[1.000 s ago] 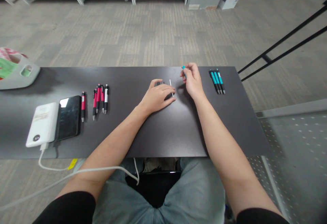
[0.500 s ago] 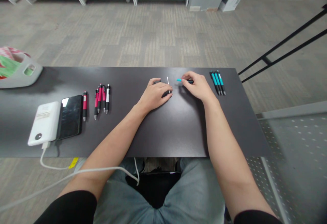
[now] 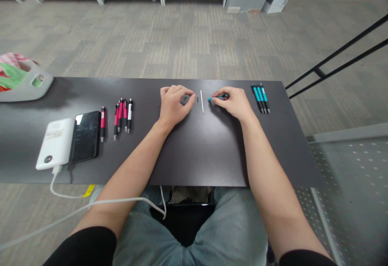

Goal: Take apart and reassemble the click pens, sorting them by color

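Note:
My right hand (image 3: 232, 101) pinches a turquoise pen barrel (image 3: 211, 99), which lies slanted under the fingers. My left hand (image 3: 176, 106) is closed on the table, thumb and forefinger tips together; whatever they hold, if anything, is too small to make out. A little dark piece (image 3: 185, 97) shows within the curl of that hand. Between both hands a thin white ink refill (image 3: 202, 102) lies lengthwise. Just left of it rests a small dark piece (image 3: 197, 99), perhaps a spring.
Several turquoise pens (image 3: 260, 98) lie at the right. Several pink pens (image 3: 120, 114) and a white pen (image 3: 130, 115) lie at the left, near a black phone (image 3: 86, 136) and a white power bank (image 3: 56, 142) with a cable. A white basket (image 3: 42, 84) stands far left.
My left hand has drawn back leftward from the refill, uncovering it and the small dark piece. My right hand keeps the turquoise barrel, now tilted differently in the fingers.

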Tool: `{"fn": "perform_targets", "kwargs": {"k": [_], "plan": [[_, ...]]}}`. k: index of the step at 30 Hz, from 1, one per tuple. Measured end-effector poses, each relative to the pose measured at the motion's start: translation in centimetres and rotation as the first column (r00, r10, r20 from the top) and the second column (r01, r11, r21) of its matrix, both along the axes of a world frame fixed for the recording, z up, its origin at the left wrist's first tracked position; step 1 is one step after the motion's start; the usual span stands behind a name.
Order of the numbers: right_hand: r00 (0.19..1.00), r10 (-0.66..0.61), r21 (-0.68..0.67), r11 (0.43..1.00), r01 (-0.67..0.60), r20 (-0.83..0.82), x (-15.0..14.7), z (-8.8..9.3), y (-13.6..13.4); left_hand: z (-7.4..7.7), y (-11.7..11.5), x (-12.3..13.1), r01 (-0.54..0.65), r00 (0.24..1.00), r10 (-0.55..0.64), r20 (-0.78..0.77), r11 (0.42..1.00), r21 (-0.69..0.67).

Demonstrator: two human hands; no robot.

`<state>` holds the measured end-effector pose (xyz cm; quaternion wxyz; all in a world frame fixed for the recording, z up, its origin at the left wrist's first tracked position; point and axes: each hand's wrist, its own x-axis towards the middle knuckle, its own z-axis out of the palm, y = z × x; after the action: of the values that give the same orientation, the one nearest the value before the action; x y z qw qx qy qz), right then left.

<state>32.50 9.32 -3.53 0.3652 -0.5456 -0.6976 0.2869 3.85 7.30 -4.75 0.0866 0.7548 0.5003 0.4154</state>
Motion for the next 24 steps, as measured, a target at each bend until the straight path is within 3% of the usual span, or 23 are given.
{"fn": "perform_targets", "kwargs": {"k": [11,18,24], "plan": [[0.999,-0.041,0.011,0.999,0.041,0.011,-0.8,0.9,-0.3,0.8,-0.4,0.5,-0.090,0.995,0.088,-0.035,0.995,-0.046],[0.998,-0.061,0.011,0.998,0.061,-0.027,-0.5,0.9,-0.2,0.5,-0.2,0.5,-0.090,0.996,0.089,-0.023,0.996,-0.018],[0.995,-0.091,0.095,0.992,0.087,0.031,0.5,0.6,0.2,0.1,0.1,0.5,-0.101,0.995,0.101,0.000,0.995,-0.001]]}}
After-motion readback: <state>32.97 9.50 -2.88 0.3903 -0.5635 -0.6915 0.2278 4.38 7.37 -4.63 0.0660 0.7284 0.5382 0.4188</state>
